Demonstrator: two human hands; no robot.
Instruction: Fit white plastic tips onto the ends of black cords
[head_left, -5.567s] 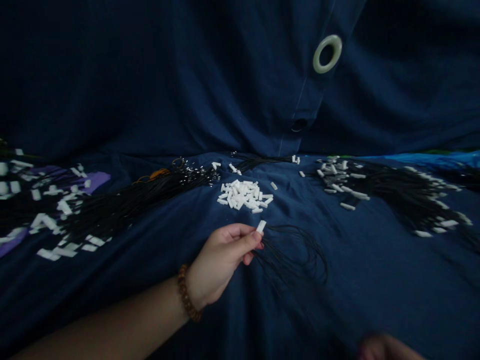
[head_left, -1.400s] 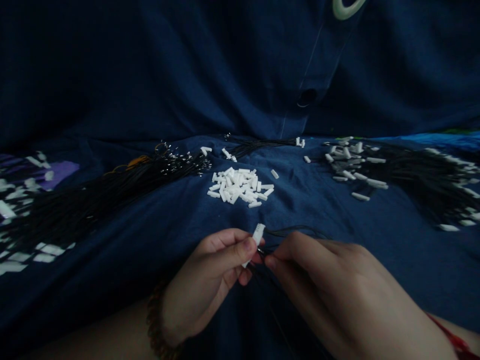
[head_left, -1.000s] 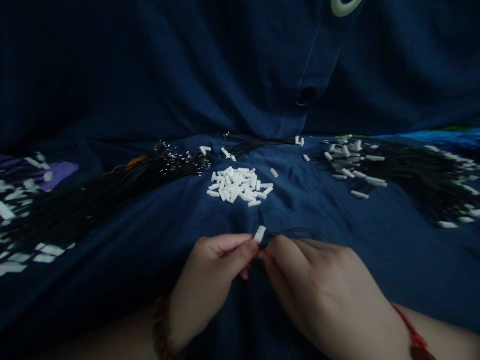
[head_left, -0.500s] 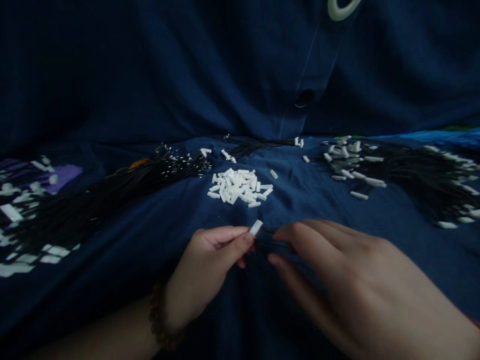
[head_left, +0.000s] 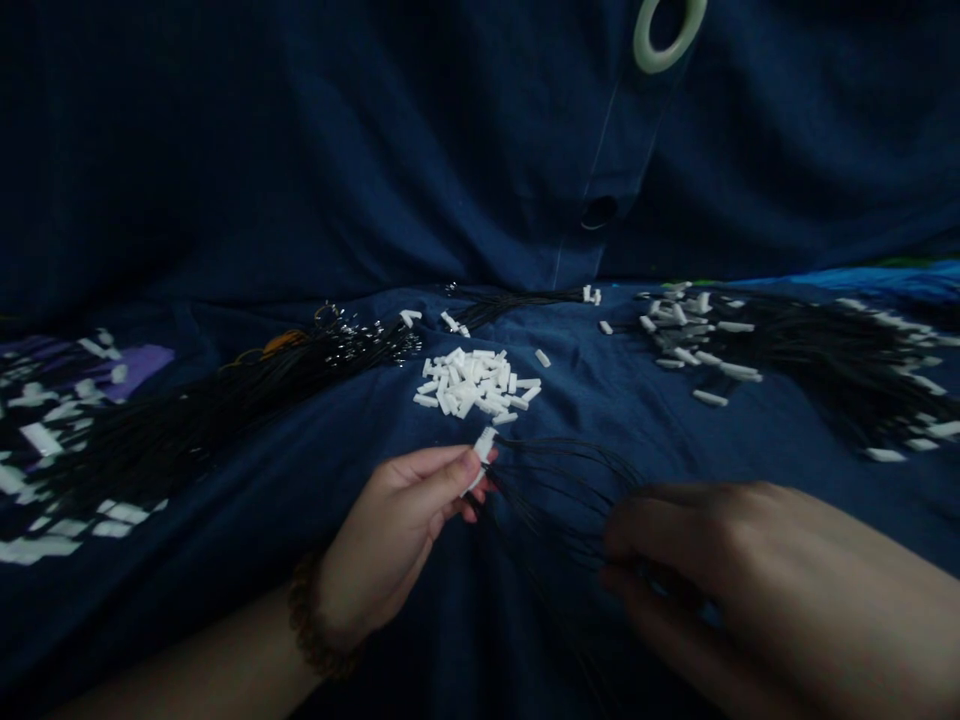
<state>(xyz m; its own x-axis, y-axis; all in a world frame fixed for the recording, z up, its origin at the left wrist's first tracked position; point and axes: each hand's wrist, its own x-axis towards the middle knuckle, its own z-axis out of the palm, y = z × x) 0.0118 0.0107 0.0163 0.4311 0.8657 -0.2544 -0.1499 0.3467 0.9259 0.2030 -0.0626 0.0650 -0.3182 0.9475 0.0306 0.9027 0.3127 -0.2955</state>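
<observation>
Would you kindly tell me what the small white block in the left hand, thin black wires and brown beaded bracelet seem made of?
Small white block: probably matte plastic, given its straight edges. Thin black wires: likely dull plastic sheathing, curving flexibly. Brown beaded bracelet: perhaps dull wood, judging by colour; uncertain.

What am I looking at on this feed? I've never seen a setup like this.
There is no machine here: you see a person's two bare hands. Every picture comes from one camera worn on the head, looking forward and down.

The left hand pinches a white connector, with thin black wires trailing toward the right hand. Whether that hand grips any wires is hard to tell.

On the dark blue cloth, just beyond the left hand, lies a pile of white pieces. A black wire bundle lies on each side: left and right.
</observation>
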